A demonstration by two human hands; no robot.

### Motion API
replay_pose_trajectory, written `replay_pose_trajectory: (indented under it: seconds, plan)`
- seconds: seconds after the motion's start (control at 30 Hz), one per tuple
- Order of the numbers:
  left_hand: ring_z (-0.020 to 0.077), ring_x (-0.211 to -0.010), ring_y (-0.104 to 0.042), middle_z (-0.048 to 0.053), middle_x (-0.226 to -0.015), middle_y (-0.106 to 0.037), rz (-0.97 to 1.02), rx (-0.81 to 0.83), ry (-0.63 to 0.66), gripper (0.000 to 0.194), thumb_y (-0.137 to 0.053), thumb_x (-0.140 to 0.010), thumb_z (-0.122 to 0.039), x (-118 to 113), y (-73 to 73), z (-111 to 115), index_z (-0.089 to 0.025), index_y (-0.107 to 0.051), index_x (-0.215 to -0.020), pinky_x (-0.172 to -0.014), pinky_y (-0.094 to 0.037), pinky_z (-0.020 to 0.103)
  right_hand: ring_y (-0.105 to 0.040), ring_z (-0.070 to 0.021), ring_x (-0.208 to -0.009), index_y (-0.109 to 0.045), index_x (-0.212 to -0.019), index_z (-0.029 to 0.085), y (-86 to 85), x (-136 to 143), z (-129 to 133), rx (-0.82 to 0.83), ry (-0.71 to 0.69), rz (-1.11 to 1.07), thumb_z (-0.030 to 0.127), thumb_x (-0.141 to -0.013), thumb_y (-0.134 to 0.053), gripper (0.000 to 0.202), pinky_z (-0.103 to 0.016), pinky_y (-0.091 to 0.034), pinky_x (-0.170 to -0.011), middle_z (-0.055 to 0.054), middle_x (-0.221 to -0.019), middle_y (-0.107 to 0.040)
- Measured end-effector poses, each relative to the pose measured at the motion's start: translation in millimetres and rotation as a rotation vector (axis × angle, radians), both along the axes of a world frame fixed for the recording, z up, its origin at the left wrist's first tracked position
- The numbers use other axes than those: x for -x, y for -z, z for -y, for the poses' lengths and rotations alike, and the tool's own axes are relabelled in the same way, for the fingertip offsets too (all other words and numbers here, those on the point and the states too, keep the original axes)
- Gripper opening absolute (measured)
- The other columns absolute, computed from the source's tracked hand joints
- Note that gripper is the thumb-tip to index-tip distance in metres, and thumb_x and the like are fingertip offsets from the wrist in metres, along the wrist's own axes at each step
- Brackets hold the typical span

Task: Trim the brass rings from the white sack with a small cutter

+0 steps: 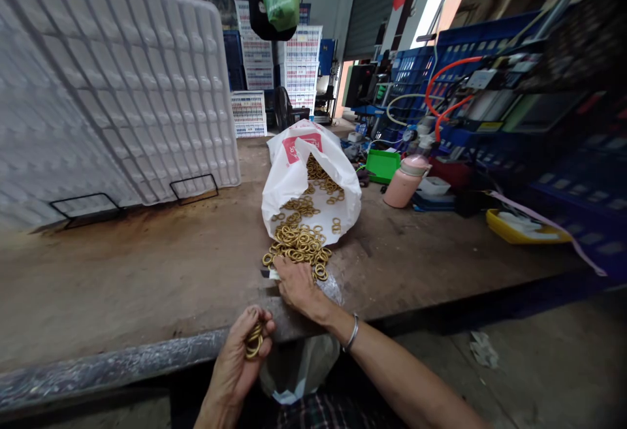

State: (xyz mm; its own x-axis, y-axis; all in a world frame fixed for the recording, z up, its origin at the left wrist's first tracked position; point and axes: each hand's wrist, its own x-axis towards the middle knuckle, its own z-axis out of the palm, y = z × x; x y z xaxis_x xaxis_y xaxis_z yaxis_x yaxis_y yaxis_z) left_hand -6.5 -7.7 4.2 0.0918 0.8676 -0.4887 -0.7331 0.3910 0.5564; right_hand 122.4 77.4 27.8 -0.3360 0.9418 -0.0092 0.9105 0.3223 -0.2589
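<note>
My left hand (245, 350) is closed around several brass-coloured rings (254, 341), held just off the near edge of the bench. My right hand (298, 285) touches the near side of a loose pile of brass-coloured rings (296, 241). Its fingers are curled, and their tips are mostly hidden. A small black-and-white piece (269, 274) pokes out beside these fingers; I cannot tell whether it is held. Behind the pile lies a white plastic bag (343, 171) with red print, its mouth facing me. More rings lie inside it and spill out onto the bench.
White moulded trays (161, 83) stand on edge at the left in black wire stands (194, 187). To the right are a pink bottle (405, 183), a green tray (383, 166) and a yellow tray (526, 228). Below the bench's edge hangs a translucent bag (301, 367).
</note>
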Motion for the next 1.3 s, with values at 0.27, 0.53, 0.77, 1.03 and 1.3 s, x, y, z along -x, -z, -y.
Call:
replay_pose_trajectory:
  seconds: [0.27, 0.53, 0.77, 1.03, 1.3]
  plan:
    - [0.0059, -0.046, -0.044, -0.004, -0.061, -0.051, -0.33, -0.151, -0.029, 0.048, -0.074, -0.061, -0.043, -13.1, -5.0, -4.2, -0.016, -0.052, -0.094, -0.037, -0.032, 0.014, -0.049, -0.0116, -0.064, -0.051, -0.082, 0.019, 10.3, 4.5, 21.9, 0.06, 0.029, -0.688, 0.025, -0.079, -0.046, 0.008, -0.021, -0.034, -0.06, 0.002, -0.069, -0.053]
    - [0.0072, -0.039, -0.037, -0.006, -0.048, -0.043, -0.697, -0.218, -0.072, 0.041, -0.063, -0.067, -0.052, -17.0, 0.3, -8.2, -0.015, -0.057, -0.081, -0.036, -0.03, 0.017, -0.043, -0.0103, -0.06, -0.047, -0.076, 0.018, 16.7, 2.6, 31.8, 0.156, -0.021, -0.888, 0.033, -0.082, -0.044, 0.017, -0.021, -0.033, -0.057, 0.004, -0.065, -0.046]
    - [0.0127, -0.058, -0.049, 0.001, -0.064, -0.056, -0.96, -0.451, -0.055, 0.023, -0.059, -0.075, -0.039, -12.0, -1.5, -5.1, -0.017, -0.065, -0.078, -0.054, -0.04, 0.02, -0.034, -0.0089, -0.055, -0.036, -0.06, 0.018, 21.6, -1.5, 29.7, 0.174, -0.051, -0.826, 0.036, -0.083, -0.042, 0.029, -0.021, -0.028, -0.053, 0.006, -0.056, -0.035]
    - [0.0054, -0.04, -0.037, -0.005, -0.057, -0.047, -0.54, -0.227, 0.116, 0.037, -0.062, -0.07, -0.049, -15.5, -4.0, -4.6, -0.015, -0.053, -0.081, -0.035, -0.028, 0.016, -0.037, -0.0087, -0.053, -0.042, -0.062, 0.018, 20.3, -4.2, 31.5, 0.252, -0.025, -0.855, 0.031, -0.083, -0.039, 0.024, -0.02, -0.029, -0.051, 0.006, -0.055, -0.039]
    - [0.0045, -0.041, -0.037, -0.005, -0.057, -0.046, -0.435, -0.227, 0.129, 0.035, -0.063, -0.07, -0.047, -16.3, -4.4, -3.0, -0.016, -0.049, -0.074, -0.036, -0.028, 0.015, -0.044, -0.0096, -0.056, -0.044, -0.062, 0.017, 20.3, -6.2, 31.7, 0.268, -0.039, -0.926, 0.029, -0.083, -0.039, 0.025, -0.02, -0.035, -0.056, 0.004, -0.057, -0.046]
